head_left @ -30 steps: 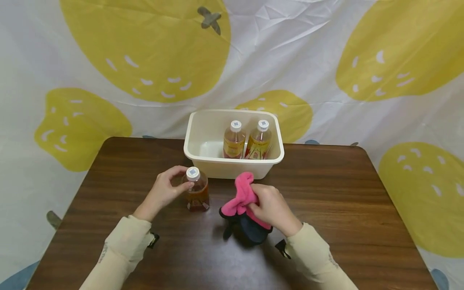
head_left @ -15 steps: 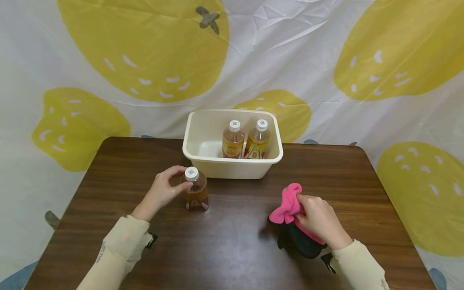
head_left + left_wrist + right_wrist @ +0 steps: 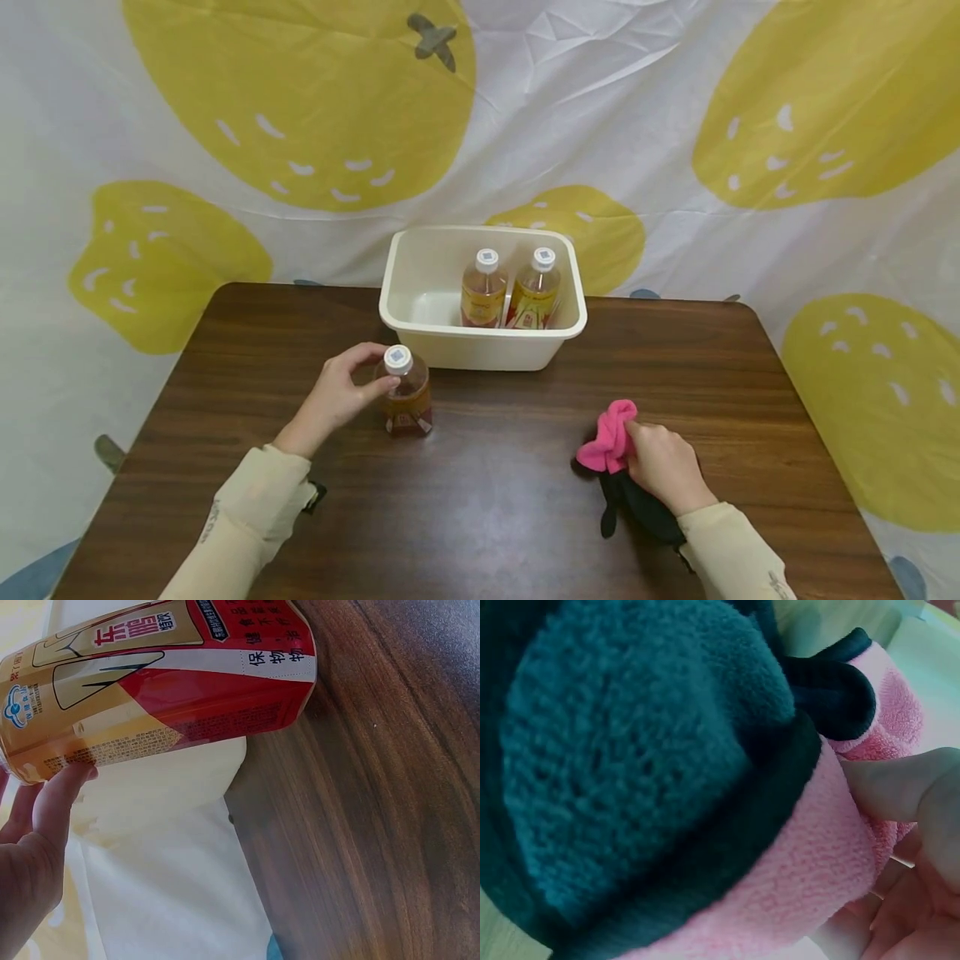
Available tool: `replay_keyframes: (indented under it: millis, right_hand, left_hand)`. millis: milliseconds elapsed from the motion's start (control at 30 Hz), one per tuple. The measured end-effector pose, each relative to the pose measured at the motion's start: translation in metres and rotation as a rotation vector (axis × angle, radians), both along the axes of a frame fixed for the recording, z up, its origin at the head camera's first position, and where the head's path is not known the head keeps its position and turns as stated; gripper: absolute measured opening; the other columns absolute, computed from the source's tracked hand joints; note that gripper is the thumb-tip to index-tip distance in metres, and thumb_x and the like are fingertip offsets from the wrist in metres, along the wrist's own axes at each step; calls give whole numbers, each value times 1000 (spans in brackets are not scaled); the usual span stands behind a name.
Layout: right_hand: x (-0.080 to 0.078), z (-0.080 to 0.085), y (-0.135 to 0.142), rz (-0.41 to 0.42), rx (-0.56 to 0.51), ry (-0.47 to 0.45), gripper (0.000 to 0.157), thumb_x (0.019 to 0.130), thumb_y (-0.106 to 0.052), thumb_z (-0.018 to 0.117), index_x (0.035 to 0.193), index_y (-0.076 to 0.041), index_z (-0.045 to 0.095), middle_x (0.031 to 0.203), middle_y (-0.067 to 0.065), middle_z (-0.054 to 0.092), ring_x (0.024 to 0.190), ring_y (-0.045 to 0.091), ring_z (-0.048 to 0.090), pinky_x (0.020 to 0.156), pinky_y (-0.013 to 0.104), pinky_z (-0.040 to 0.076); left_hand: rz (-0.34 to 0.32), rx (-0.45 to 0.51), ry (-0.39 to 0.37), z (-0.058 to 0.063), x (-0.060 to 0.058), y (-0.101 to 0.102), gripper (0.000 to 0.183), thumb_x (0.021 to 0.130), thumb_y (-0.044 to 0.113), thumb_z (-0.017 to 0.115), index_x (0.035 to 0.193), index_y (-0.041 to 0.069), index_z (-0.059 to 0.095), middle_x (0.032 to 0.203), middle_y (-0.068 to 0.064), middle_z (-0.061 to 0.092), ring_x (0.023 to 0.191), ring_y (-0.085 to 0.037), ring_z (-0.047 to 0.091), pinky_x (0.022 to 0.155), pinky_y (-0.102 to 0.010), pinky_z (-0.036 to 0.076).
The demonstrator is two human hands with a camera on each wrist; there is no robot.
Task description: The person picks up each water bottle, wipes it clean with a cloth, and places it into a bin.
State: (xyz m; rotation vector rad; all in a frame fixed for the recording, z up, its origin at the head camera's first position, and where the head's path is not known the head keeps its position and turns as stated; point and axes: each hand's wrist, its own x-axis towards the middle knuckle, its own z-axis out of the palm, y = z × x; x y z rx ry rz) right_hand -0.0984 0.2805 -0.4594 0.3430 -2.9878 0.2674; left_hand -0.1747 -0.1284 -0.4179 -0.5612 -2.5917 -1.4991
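A drink bottle (image 3: pixel 408 410) with a white cap and amber contents stands upright on the table, left of centre. My left hand (image 3: pixel 336 407) holds it around the shoulder just under the cap, thumb and fingers on either side. Its gold and red label (image 3: pixel 180 682) fills the upper part of the left wrist view. Toward the right side, my right hand (image 3: pixel 669 468) pinches a bunched cleaning cloth (image 3: pixel 609 442), fuzzy pink on one face and dark on the other with black edging. In the right wrist view, the thumb (image 3: pixel 900 780) presses into the pink folds.
Behind the held bottle, a cream plastic bin (image 3: pixel 480 350) sits at the table's back edge. Two similar bottles, one bottle (image 3: pixel 483 296) beside another bottle (image 3: pixel 533 298), stand in its right half. A lemon-print curtain (image 3: pixel 300 100) hangs behind the brown wooden table (image 3: pixel 480 517).
My right hand has carried the cloth from in front of the bin to the right, then slightly nearer to me. The left hand and its bottle have stayed in place.
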Motion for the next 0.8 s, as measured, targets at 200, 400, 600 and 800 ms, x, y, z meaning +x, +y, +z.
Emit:
replay_keyframes:
  millis: [200, 400, 600, 800]
  right_hand:
    - [-4, -6, 1, 20, 35, 31, 24, 63, 4, 63, 62, -10, 44, 48, 1, 43, 44, 15, 37, 42, 31, 33]
    - [-8, -8, 3, -7, -4, -81, 15, 65, 2, 63, 76, -3, 53, 52, 1, 40, 46, 14, 35, 43, 27, 31]
    - [-17, -10, 12, -88, -3, -314, 57, 68, -17, 76, 115, 7, 53, 59, 2, 46, 51, 15, 41, 48, 28, 41]
    - [-25, -11, 18, -107, -7, -408, 77, 69, -26, 77, 128, 10, 42, 96, 22, 60, 76, 33, 58, 65, 43, 52]
  left_hand:
    - [-3, 6, -1, -2, -1, -1, 31, 73, 3, 73, 101, -2, 62, 101, -17, 64, 97, -31, 59, 87, -44, 45]
    - [-6, 6, 5, -3, -1, -1, 30, 73, 3, 72, 101, -2, 62, 101, -17, 64, 97, -30, 59, 88, -44, 44]
    - [-15, 1, 12, -2, -1, -1, 31, 73, 3, 73, 102, -2, 61, 101, -17, 64, 98, -31, 58, 88, -44, 44]
    - [-31, -16, 47, -1, -1, 0, 32, 73, 2, 73, 102, -3, 60, 101, -16, 64, 98, -31, 58, 88, -43, 44]
